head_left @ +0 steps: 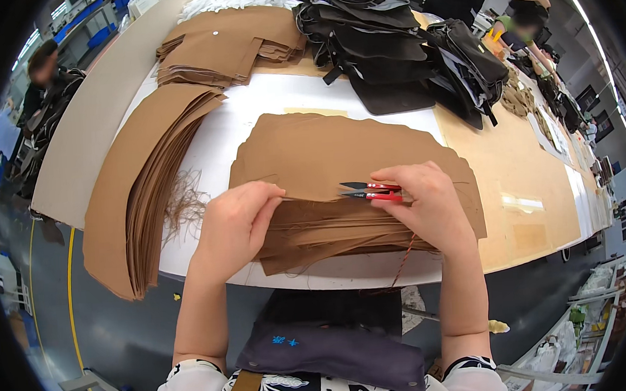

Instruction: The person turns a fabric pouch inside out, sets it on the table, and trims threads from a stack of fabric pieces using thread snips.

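A stack of brown fabric panels (353, 146) lies in front of me, its near edges fanned out. My left hand (234, 225) pinches the top panel's near edge at its left corner, thumb against fingers. In my right hand (426, 201) is a pair of red-handled thread snips (371, 192), dark blades pointing left and apart, just over the panel's near edge. A twisted red cord (404, 258) hangs below that hand toward the table edge. Loose brown threads (184, 203) lie in a tangle left of my left hand.
A taller fanned stack of brown panels (140, 184) stands at the left, overhanging the table edge. More brown pieces (228, 43) lie behind. Black bags (383, 48) are piled at the back. Other people work at the far right and far left.
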Tool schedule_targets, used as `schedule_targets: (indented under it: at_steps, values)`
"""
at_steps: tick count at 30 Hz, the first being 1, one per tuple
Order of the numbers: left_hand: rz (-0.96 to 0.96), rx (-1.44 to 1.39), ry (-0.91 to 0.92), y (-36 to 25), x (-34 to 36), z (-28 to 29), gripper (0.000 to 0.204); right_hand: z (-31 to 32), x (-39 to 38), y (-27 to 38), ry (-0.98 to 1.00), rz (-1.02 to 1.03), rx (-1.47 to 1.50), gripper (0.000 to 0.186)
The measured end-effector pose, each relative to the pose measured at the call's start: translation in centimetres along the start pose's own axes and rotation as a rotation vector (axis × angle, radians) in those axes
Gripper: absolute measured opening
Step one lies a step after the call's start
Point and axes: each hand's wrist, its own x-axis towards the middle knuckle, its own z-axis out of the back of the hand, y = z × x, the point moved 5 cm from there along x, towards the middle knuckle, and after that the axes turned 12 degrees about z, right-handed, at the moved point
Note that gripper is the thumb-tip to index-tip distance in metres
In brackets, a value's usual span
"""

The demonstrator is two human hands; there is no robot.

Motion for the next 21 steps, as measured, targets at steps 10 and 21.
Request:
schedule_targets:
  at_steps: [10,21]
  values:
    - [0.126,-0.105,-0.064,0.9,2.0,1.0,0.004,0.2,1.3,-1.2,0.085,-0.162,0.009,0.015]
    - [0.335,-0.199,0.046,2.4,2.8,0.1,0.011,-0.6,1.7,-4.8,0.189,-0.229,0.18,0.016]
